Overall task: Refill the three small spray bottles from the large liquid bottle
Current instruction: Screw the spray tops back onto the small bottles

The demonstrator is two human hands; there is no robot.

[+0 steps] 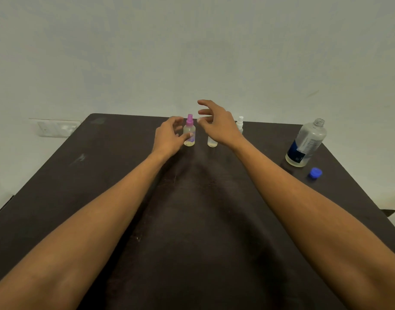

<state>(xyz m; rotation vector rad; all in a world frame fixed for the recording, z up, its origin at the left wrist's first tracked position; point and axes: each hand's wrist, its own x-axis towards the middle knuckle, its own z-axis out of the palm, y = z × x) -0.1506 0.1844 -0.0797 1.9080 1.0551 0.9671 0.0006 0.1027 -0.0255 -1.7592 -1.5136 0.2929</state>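
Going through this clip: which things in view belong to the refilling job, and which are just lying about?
Belong to the job: pink-capped spray bottle, middle spray bottle, white-capped spray bottle, large bottle standing uncapped, blue cap.

Just there: wall socket; the table only bears the bottles.

Dim, soft, even light; wide-angle edge distortion.

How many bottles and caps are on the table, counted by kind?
Small bottles: 3 (pink-topped one, middle one, white-topped one)
Large bottle: 1
Loose blue cap: 1
Total: 5
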